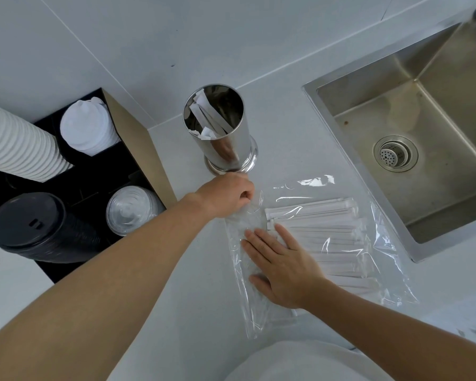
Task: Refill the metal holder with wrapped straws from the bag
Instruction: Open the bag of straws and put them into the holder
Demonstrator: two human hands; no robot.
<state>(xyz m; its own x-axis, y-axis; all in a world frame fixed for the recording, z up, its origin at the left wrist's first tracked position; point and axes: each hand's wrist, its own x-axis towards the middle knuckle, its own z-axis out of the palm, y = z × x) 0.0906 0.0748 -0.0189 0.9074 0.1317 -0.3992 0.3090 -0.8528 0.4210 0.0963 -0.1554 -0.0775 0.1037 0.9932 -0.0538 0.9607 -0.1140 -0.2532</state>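
Note:
A shiny metal holder (220, 127) stands upright on the counter with a few wrapped straws leaning inside. In front of it lies a clear plastic bag (390, 243) holding several white wrapped straws (330, 232) laid side by side. My left hand (228, 195) is closed on the bag's open left edge, just below the holder's base. My right hand (282, 264) lies flat, fingers spread, on top of the bag over the left ends of the straws.
A steel sink (412, 149) with a drain is set into the counter at the right. At the left, a black organiser (85, 193) holds white cups, white lids, black lids and clear lids. A tiled wall rises behind.

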